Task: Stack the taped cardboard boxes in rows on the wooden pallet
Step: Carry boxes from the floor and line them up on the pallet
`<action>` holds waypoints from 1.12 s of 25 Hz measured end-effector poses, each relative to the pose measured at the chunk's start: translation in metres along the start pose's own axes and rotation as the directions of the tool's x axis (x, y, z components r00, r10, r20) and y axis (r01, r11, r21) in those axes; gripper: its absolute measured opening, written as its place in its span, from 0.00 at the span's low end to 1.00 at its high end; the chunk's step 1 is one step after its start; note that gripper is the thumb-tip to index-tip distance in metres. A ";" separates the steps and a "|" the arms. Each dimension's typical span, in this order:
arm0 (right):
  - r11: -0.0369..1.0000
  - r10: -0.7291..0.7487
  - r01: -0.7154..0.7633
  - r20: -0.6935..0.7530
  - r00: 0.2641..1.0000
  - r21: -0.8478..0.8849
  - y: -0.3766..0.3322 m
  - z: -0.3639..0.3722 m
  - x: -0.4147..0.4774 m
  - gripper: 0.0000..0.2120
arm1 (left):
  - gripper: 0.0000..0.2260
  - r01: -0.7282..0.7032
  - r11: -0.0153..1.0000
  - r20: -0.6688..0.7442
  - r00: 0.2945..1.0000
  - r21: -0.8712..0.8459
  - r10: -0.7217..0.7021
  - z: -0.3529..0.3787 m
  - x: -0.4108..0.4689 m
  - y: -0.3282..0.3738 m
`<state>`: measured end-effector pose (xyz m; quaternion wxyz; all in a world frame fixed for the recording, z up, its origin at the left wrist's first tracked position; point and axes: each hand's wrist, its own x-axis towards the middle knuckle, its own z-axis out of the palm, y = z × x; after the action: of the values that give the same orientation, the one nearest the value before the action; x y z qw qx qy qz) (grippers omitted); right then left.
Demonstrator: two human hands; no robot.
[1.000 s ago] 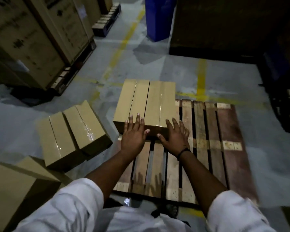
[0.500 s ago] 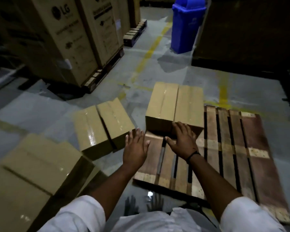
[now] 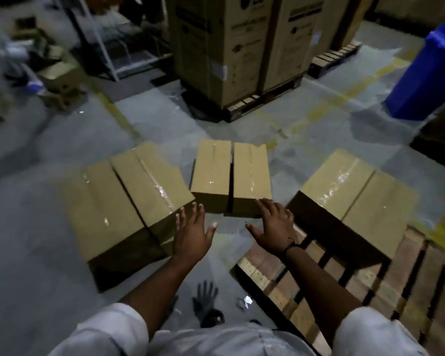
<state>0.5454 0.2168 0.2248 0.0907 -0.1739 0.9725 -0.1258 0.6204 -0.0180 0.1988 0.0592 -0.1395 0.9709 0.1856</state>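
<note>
Head view, looking down over both forearms in a dim warehouse.

Wooden pallet (image 3: 409, 268) at lower right, slats bare along the near side. Right pair of taped cardboard boxes (image 3: 357, 196) resting on its far left corner, side by side and touching, clear tape glinting along the top seams.

Middle pair of taped boxes (image 3: 231, 173) on the grey floor, just beyond the pallet's left corner, side by side with a narrow dark gap between. Left pair of taped boxes (image 3: 129, 201) also on the floor, turned at an angle, its near right corner close to the middle pair.

Left hand (image 3: 192, 232) palm down over bare floor between the left and middle pairs, fingers straight and spread, thumb out, holding nothing; fingertips just beside the corner of the left pair. Right hand (image 3: 272, 224) palm down, fingers straight and slightly fanned, gripping nothing; fingertips at the near lower right corner of the middle pair, contact with the cardboard impossible to tell. Black wristband (image 3: 290, 246) on the right wrist. White sleeves (image 3: 108, 330) at the bottom edge.

Grey glove (image 3: 206, 300) lying flat on the floor between the forearms. Behind: tall printed cartons (image 3: 229, 52) on their own pallets, blue bin (image 3: 429, 73) at upper right, worn yellow floor lines (image 3: 344, 95), loose small cartons (image 3: 59, 75) blurred at upper left.
</note>
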 end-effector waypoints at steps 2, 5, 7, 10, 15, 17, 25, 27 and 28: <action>0.998 -0.063 0.064 0.040 0.997 -0.018 -0.008 0.006 0.014 0.37 | 0.38 0.116 0.992 -0.008 0.993 -0.047 -0.117 -0.002 -0.011 -0.017; 0.991 -0.128 0.130 0.104 0.986 -0.019 -0.024 0.013 0.029 0.37 | 0.36 0.236 0.969 -0.048 0.970 -0.075 -0.239 -0.010 -0.027 -0.036; 0.984 -0.177 0.178 0.133 0.975 0.002 -0.034 0.018 0.034 0.37 | 0.33 0.293 0.952 -0.075 0.951 -0.092 -0.300 -0.015 -0.037 -0.043; 0.960 -0.278 0.275 0.144 0.950 0.040 -0.046 0.028 0.039 0.36 | 0.33 0.361 0.925 -0.124 0.919 -0.115 -0.374 -0.020 -0.051 -0.050; 0.949 -0.317 0.313 0.166 0.934 0.045 -0.065 0.035 0.053 0.34 | 0.34 0.418 0.898 -0.148 0.888 -0.139 -0.436 -0.028 -0.049 -0.064; 0.947 -0.321 0.318 0.176 0.931 0.045 -0.074 0.038 0.066 0.35 | 0.34 0.425 0.893 -0.138 0.885 -0.148 -0.444 -0.029 -0.038 -0.073; 0.962 -0.267 0.272 0.201 0.942 0.006 -0.119 0.052 0.165 0.35 | 0.35 0.372 0.917 -0.050 0.923 -0.147 -0.382 -0.037 0.069 -0.142; 0.966 -0.249 0.257 0.226 0.942 -0.005 -0.138 0.056 0.192 0.35 | 0.35 0.354 0.923 -0.027 0.932 -0.149 -0.362 -0.042 0.097 -0.164; 0.967 -0.245 0.255 0.241 0.939 -0.013 -0.148 0.057 0.205 0.35 | 0.35 0.354 0.923 -0.009 0.933 -0.152 -0.360 -0.044 0.109 -0.174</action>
<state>0.4153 -0.0038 0.1838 0.1856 -0.3117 0.9272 -0.0931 0.5642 -0.2173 0.1613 0.0636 -0.3213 0.9137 0.2407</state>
